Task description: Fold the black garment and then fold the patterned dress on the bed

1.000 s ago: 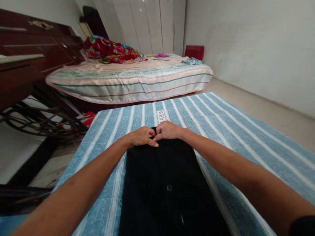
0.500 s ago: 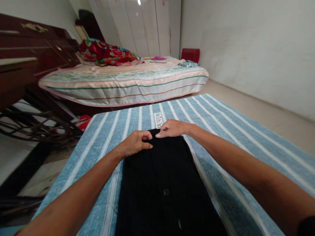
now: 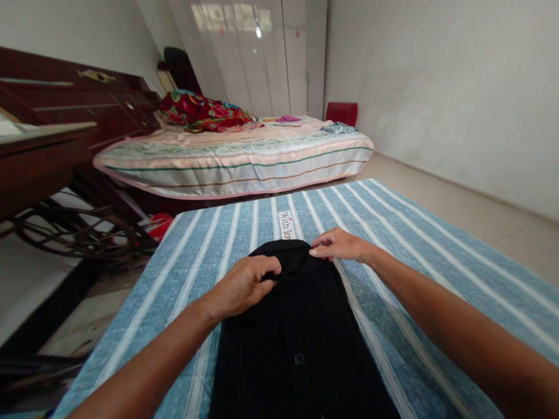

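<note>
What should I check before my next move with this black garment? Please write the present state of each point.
1. Left hand touching the black garment: ok.
2. Right hand at its top edge: ok.
3. Garment lying on the striped cloth: ok.
4. Button facing up: ok.
5. Top part smooth: not ok, looks folded.
6. Lower end straight: cannot tell, outside the picture.
</note>
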`<control>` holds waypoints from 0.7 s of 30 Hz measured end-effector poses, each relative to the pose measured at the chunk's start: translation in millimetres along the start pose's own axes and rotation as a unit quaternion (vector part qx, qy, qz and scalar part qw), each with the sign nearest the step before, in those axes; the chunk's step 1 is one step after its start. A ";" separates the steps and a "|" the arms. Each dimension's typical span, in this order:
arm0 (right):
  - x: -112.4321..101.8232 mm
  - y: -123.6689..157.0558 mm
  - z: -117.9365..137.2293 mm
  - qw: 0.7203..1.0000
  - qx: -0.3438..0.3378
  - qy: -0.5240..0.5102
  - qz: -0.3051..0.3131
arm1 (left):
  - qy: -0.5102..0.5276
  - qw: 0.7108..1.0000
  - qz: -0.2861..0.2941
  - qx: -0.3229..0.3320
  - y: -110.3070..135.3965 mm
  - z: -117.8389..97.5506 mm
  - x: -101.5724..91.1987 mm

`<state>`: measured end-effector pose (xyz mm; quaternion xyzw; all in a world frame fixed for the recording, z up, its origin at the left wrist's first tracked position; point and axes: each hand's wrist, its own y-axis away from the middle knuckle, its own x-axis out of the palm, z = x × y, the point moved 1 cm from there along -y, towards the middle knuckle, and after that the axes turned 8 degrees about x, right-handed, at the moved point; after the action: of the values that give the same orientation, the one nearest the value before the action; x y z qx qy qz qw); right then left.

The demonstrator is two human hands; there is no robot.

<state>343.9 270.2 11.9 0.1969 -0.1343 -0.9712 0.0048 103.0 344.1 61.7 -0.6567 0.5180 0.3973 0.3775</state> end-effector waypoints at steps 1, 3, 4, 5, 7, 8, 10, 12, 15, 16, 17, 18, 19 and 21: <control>1.0 1.9 1.0 1.000 -0.002 0.000 0.014 | -0.033 0.999 0.000 0.020 2.0 -3.9 1.0; 2.0 5.1 4.0 0.998 -0.015 0.016 0.053 | -0.093 0.994 0.002 0.061 6.1 -13.1 3.4; 2.0 6.1 5.4 0.997 -0.026 0.034 0.070 | -0.119 0.990 0.003 0.079 8.3 -17.9 5.0; 1.8 6.5 6.4 0.994 -0.039 0.058 0.080 | -0.142 0.985 0.003 0.096 10.6 -22.4 6.9; 1.5 6.9 7.3 0.989 -0.065 0.106 0.078 | -0.178 0.977 -0.003 0.122 15.7 -29.0 11.7; 1.8 7.5 7.6 0.987 -0.075 0.124 0.072 | -0.191 0.973 -0.010 0.131 18.5 -31.0 14.7; 3.7 11.6 9.0 0.984 -0.084 0.146 0.052 | -0.216 0.965 -0.031 0.144 24.5 -32.3 21.1; 7.4 21.2 12.3 0.981 -0.098 0.163 0.019 | -0.237 0.957 -0.058 0.154 30.7 -32.3 27.3; 15.0 43.5 18.4 0.968 -0.158 0.193 -0.022 | -0.253 0.949 -0.082 0.168 38.4 -33.8 33.6; 17.6 51.2 19.3 0.963 -0.178 0.200 -0.029 | -0.255 0.948 -0.088 0.172 40.3 -35.1 34.4; 19.9 58.4 19.2 0.959 -0.194 0.203 -0.034 | -0.256 0.946 -0.095 0.176 41.7 -36.7 34.7; 21.9 64.8 18.1 0.957 -0.204 0.204 -0.040 | -0.259 0.943 -0.103 0.180 42.8 -38.4 34.7; 23.6 70.1 16.0 0.955 -0.210 0.203 -0.049 | -0.263 0.940 -0.113 0.184 43.7 -40.1 34.4; 26.5 78.2 10.3 0.953 -0.215 0.200 -0.072 | -0.273 0.934 -0.133 0.190 45.2 -42.5 34.2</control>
<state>312.1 195.8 31.5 0.3907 0.0963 -0.9155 0.0041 69.2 284.5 43.6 -0.5013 0.3688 0.4019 0.6716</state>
